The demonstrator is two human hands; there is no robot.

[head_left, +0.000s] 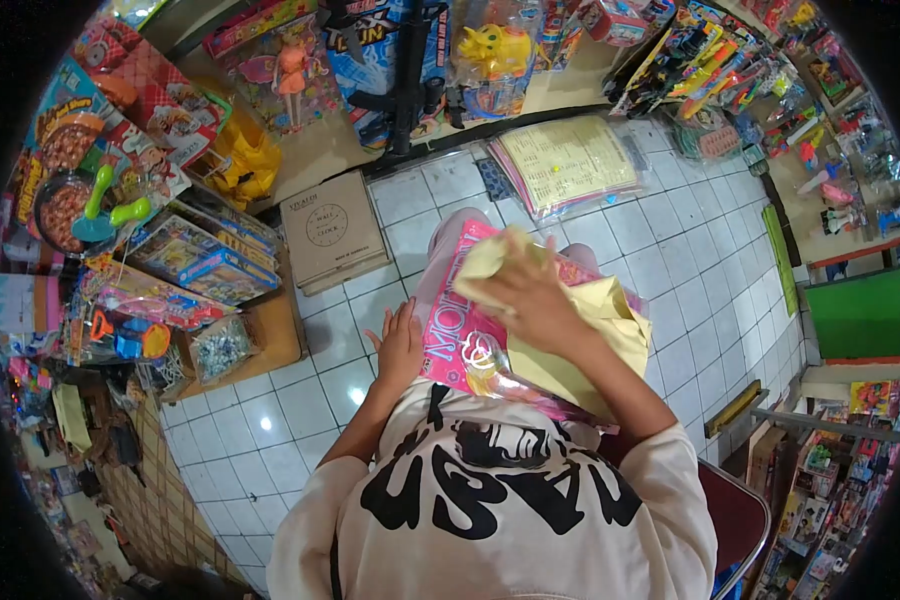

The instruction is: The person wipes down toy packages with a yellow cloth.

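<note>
A flat pink toy package (448,335) in clear plastic, with large lettering, lies across my lap. My right hand (530,300) presses a bunched yellow cloth (488,262) against the package's upper part. More of the yellow fabric spreads loosely beneath that wrist, covering the package's right side. At the package's left edge, my left hand (400,342) rests with fingers extended over my leg and nothing in its grasp.
A brown wall clock box (334,232) stands on the tiled floor (320,400) ahead to the left. Plastic-covered paper sheets (568,165) lie ahead. Boxed toys (205,255) crowd the left side, and shelves of toys line the right.
</note>
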